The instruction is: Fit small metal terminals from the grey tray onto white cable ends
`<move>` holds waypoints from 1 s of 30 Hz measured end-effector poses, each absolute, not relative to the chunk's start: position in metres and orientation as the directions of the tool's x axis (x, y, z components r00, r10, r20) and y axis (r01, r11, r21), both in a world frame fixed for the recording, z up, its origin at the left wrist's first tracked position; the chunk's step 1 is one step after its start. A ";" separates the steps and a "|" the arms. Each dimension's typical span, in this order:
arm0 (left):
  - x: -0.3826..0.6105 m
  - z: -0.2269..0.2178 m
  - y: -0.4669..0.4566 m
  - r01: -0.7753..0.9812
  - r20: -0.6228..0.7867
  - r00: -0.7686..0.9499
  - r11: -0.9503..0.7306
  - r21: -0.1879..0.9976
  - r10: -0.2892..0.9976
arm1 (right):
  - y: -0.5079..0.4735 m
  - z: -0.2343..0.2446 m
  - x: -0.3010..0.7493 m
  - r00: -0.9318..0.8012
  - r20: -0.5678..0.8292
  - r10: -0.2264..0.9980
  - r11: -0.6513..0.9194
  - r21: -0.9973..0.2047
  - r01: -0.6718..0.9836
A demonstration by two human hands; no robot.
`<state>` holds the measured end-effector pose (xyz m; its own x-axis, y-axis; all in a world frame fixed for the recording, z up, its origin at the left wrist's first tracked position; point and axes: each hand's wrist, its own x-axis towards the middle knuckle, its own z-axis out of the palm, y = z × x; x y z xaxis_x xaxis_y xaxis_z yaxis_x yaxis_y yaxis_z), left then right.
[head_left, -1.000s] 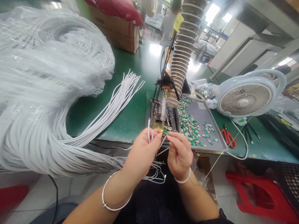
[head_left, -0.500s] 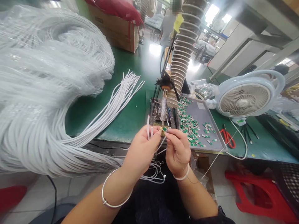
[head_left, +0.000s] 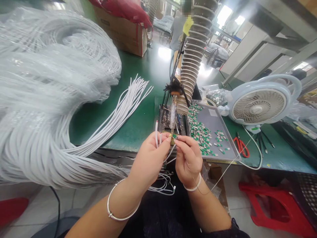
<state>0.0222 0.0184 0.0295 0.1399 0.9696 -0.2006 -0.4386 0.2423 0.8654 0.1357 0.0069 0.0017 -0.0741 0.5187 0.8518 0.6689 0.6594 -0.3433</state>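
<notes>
My left hand (head_left: pixel 151 153) is closed around white cables (head_left: pixel 157 134), whose cut ends stick up between its fingers. A small green circuit board (head_left: pixel 174 136) sits at the fingertips of my right hand (head_left: pixel 188 158), which is pinched on it. The fingertips of both hands nearly meet just under the tip of a soldering iron (head_left: pixel 174 112), held upright in a black clamp stand. A thin wire (head_left: pixel 224 173) runs from the right to my right wrist. The exact contact at the fingertips is too small to make out.
A grey tray (head_left: pixel 229 138) holds many green-and-silver boards. Beside it lie red-handled pliers (head_left: pixel 241 147) and a light blue fan (head_left: pixel 259 105). A large plastic-wrapped cable bundle (head_left: pixel 49 82) fills the left. A ribbed duct (head_left: pixel 195 59) hangs behind the iron. A red stool (head_left: pixel 274 205) stands below.
The small board and my right fingertips have shifted very slightly at the iron's tip. Both hands keep their grip; the cable ends have tipped marginally left.
</notes>
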 end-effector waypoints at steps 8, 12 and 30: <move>0.023 0.026 0.018 -0.430 -0.223 0.138 0.262 0.864 0.965 | 0.004 0.000 0.136 -0.081 0.836 0.542 0.657 -0.362 0.661; 0.022 0.019 0.018 -0.415 -0.231 0.137 0.267 0.869 0.963 | 0.002 -0.003 0.137 -0.077 0.827 0.557 0.654 -0.380 0.654; 0.007 0.019 0.015 0.084 -0.100 0.167 0.087 0.993 0.981 | 0.005 -0.006 0.139 -0.024 0.737 0.675 0.522 -0.454 0.722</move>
